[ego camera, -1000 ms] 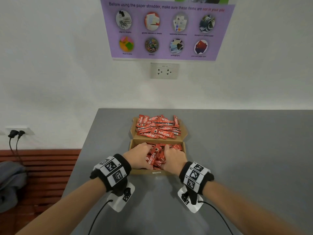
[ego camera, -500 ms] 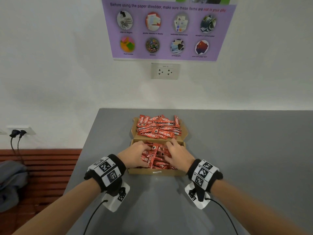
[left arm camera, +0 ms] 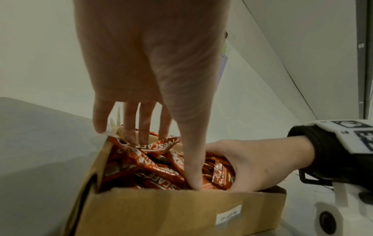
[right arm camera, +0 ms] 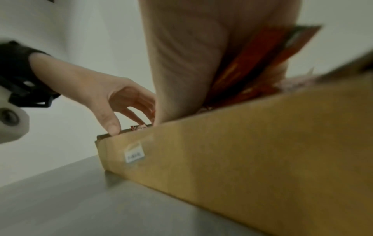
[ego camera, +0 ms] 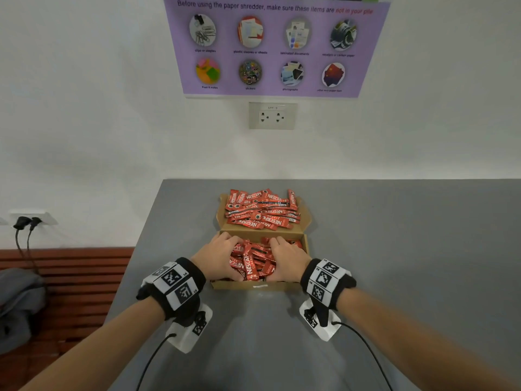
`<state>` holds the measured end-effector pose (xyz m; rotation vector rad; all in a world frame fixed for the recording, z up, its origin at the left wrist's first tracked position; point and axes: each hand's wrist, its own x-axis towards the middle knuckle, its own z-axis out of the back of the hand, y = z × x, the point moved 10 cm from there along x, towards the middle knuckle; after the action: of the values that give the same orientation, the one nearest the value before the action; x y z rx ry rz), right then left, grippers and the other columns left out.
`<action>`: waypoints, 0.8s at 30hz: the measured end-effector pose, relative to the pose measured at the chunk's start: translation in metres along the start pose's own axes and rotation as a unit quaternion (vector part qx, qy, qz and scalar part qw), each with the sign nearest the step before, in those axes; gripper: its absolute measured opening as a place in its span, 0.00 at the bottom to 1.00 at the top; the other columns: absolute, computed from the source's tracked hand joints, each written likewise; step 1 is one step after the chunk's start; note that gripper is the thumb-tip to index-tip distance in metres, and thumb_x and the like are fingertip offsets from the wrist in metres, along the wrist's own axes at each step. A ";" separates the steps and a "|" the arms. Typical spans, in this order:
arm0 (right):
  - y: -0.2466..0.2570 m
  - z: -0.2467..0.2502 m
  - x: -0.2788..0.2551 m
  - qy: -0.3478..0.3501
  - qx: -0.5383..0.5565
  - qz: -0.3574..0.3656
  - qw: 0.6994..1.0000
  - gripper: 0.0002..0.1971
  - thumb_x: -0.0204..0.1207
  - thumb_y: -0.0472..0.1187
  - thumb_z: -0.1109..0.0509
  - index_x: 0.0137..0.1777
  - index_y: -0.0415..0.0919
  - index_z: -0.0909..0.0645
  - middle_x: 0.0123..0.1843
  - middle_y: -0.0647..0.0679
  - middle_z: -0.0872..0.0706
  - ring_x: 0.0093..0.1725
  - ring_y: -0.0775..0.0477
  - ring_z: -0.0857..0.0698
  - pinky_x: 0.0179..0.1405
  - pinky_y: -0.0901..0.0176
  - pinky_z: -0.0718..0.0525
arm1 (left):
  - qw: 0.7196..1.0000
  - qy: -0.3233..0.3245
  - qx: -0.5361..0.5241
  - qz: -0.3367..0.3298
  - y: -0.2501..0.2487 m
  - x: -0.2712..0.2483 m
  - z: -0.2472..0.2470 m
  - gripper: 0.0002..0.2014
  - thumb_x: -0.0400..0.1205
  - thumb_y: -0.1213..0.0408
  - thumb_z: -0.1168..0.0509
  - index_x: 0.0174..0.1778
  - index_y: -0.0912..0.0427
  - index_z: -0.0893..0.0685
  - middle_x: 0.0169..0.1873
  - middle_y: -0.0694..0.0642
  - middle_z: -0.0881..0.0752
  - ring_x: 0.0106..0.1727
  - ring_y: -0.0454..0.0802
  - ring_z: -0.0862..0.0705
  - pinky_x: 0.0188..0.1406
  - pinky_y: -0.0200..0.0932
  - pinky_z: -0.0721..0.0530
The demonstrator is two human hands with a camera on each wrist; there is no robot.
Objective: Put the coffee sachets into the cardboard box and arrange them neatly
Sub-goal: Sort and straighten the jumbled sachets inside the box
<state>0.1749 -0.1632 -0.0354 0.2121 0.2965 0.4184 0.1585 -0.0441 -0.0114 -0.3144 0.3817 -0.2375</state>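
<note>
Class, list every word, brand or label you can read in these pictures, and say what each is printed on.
"Before using the paper shredder, make sure these items are not in your pile": purple poster.
"Post-it notes", "stickers", "photographs": poster captions; the others are blurred.
"NESCAFE": red coffee sachets on the open lid.
"NESCAFE CLASSIC": sachet in the cardboard box.
Box's white label: unreadable.
Wall socket marking: too small.
</note>
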 end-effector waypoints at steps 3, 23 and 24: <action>0.001 0.000 0.000 -0.015 -0.017 -0.008 1.000 0.38 0.64 0.60 0.25 0.67 0.35 0.30 0.62 0.41 0.21 0.60 0.40 0.19 0.60 0.48 0.19 | 1.000 -0.001 -0.011 0.001 0.001 0.000 0.000 0.44 0.68 0.50 0.23 0.77 0.53 0.38 0.71 0.54 0.33 0.73 0.51 0.35 0.74 0.51 0.31; 0.013 0.016 -0.007 -0.093 -0.075 0.045 0.992 0.21 0.71 0.54 0.32 0.57 0.41 0.21 0.60 0.47 0.15 0.65 0.42 0.25 0.73 0.42 0.39 | 0.999 -0.004 -0.047 0.003 0.007 0.000 0.000 0.49 0.67 0.48 0.23 0.79 0.53 0.43 0.74 0.54 0.35 0.74 0.51 0.34 0.75 0.53 0.30; 0.013 0.016 -0.007 -0.088 -0.058 0.051 0.993 0.20 0.71 0.53 0.32 0.56 0.41 0.21 0.59 0.47 0.15 0.64 0.43 0.22 0.73 0.43 0.36 | 0.999 -0.004 -0.050 0.003 0.007 0.000 0.000 0.49 0.67 0.49 0.23 0.79 0.53 0.43 0.74 0.53 0.35 0.74 0.51 0.34 0.75 0.53 0.30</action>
<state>0.1694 -0.1569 -0.0154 0.1486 0.0874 0.5135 0.1594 -0.0379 -0.0137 -0.4131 0.3880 -0.2115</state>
